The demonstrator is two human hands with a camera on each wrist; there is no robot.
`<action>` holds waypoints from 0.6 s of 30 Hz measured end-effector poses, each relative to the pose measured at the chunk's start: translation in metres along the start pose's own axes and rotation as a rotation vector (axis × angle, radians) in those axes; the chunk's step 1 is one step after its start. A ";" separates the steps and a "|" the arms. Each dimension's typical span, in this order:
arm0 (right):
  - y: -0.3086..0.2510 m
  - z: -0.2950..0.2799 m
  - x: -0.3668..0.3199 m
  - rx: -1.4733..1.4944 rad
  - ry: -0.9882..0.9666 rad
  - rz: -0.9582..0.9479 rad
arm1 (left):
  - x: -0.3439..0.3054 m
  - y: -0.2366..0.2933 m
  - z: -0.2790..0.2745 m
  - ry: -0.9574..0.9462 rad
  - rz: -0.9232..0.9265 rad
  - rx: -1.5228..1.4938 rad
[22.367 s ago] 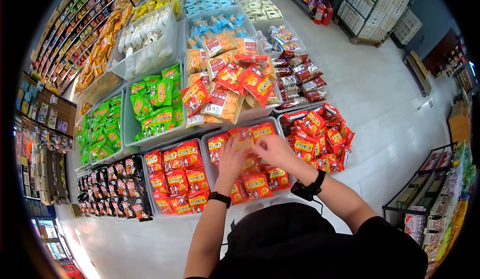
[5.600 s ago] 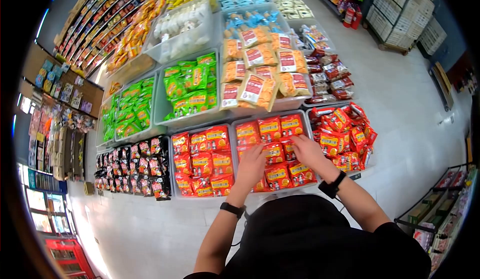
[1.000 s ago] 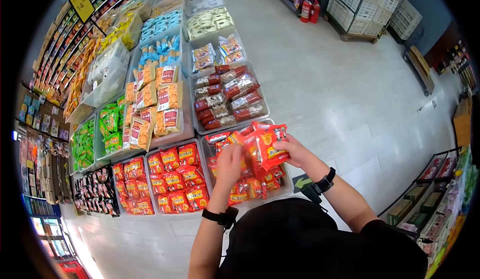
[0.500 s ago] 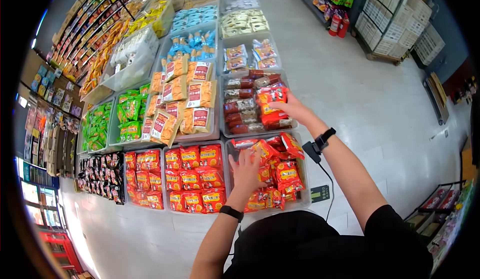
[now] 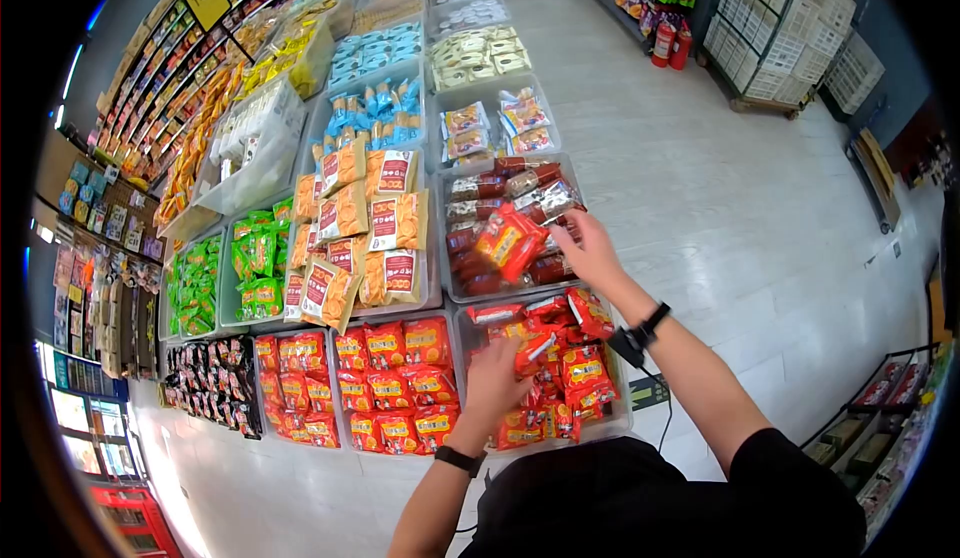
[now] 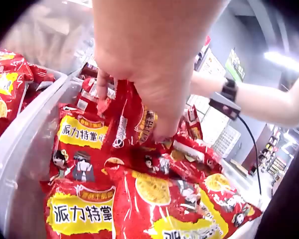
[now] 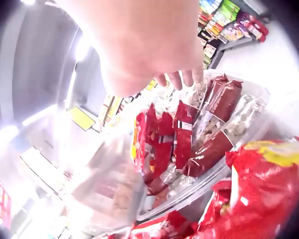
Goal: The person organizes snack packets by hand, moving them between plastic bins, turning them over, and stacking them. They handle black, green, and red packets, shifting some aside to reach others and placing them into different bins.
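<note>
In the head view the left hand (image 5: 497,383) is over the right-hand front bin (image 5: 625,403), gripping a red packet (image 5: 535,351). The left wrist view shows this hand (image 6: 149,74) with thumb and fingers round the upright packet (image 6: 132,112), above other red packets (image 6: 84,209). The right hand (image 5: 592,250) is just right of several red packets (image 5: 508,242) resting on brown-and-clear packs (image 5: 475,210) in the bin behind. In the right wrist view, its relaxed fingers (image 7: 182,78) hang above these red packets (image 7: 162,139), with a gap between.
Two bins of red packets (image 5: 395,388) (image 5: 300,388) and black packets (image 5: 212,383) stand to the left. Orange snack bags (image 5: 340,213) and green packets (image 5: 260,258) lie behind them. Tiled floor (image 5: 690,208) and a caged trolley (image 5: 765,38) are at the right.
The right hand has let go of the red packets, which now rest on the brown-and-clear packs. The left hand, spread over its bin half a second ago, now grips a packet.
</note>
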State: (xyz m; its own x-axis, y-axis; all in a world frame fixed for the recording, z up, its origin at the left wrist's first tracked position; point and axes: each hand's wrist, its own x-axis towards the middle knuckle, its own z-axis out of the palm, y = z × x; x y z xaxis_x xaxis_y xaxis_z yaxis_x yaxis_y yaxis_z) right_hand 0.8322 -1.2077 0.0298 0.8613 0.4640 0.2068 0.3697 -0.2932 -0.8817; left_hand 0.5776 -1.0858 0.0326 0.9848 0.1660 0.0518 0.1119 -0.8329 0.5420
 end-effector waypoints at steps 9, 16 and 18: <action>-0.001 -0.055 -0.145 -0.326 -0.336 -0.171 | 0.091 0.015 -0.071 0.215 -0.319 -0.972; 0.001 -0.044 -0.127 -0.303 -0.246 0.165 | 0.175 -0.047 -0.035 0.252 -0.497 -0.330; -0.010 -0.054 -0.111 -0.200 -0.145 0.321 | 0.169 -0.043 -0.040 0.261 -0.525 -0.066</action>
State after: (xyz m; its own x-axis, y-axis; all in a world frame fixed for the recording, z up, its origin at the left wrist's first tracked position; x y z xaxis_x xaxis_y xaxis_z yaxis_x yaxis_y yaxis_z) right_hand 0.7519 -1.3010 0.0384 0.8913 0.4314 -0.1397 0.1630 -0.5922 -0.7891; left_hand 0.7343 -1.0007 0.0520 0.7333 0.6788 -0.0379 0.5592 -0.5705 0.6015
